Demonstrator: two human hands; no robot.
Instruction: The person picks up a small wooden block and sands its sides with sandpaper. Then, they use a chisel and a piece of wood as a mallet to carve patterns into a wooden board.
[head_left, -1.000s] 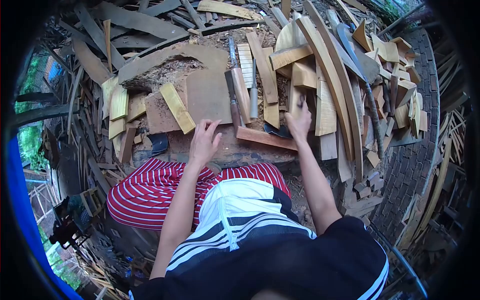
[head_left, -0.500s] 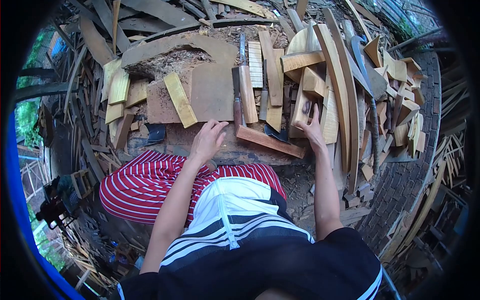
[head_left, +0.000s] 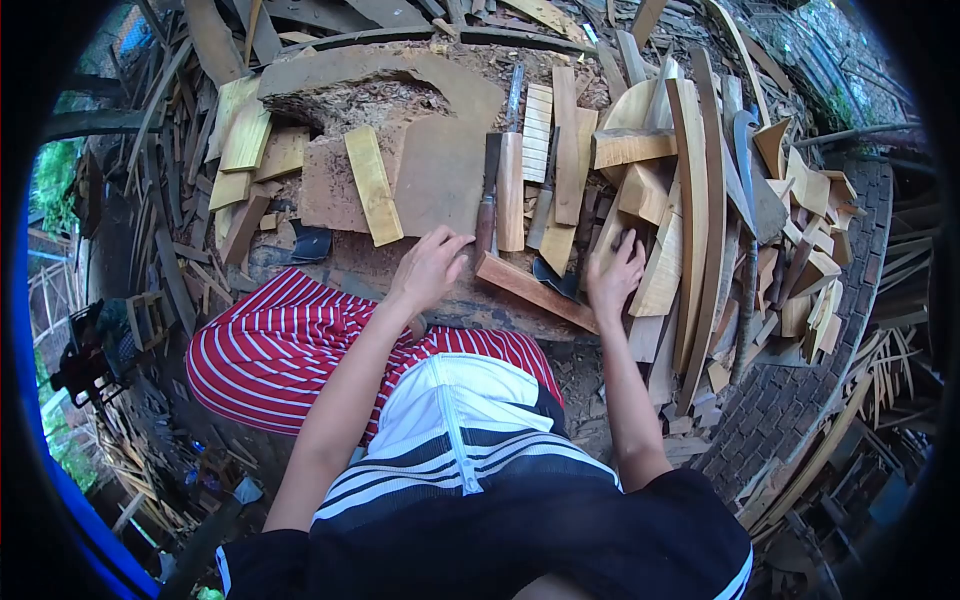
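My left hand [head_left: 432, 268] hovers over the front edge of the work block, its fingers loosely stretched and holding nothing. Just beyond its fingertips is the brown handle of a dark-bladed knife [head_left: 489, 190]. My right hand [head_left: 614, 276] rests with bent, slightly parted fingers over a pale wood block [head_left: 606, 232], covering part of it; I see nothing lifted in that hand. Between my hands a reddish wood strip [head_left: 537, 290] lies at a slant. A squared wood piece [head_left: 510, 192] lies beside the knife, and a cut block [head_left: 644, 193] sits above my right hand.
A yellowish board [head_left: 373, 187] lies on the worn work block [head_left: 440, 180]. Long curved wood strips [head_left: 691, 215] stand right of my right hand, with a curved blue-grey tool [head_left: 743, 165] behind them. Offcuts [head_left: 815, 255] are heaped at the right, more boards [head_left: 245, 140] at the left.
My right hand has turned and lowered its fingers over the pale block; before, thumb and fingers were spread apart. My left hand has barely moved. The view has shifted slightly.
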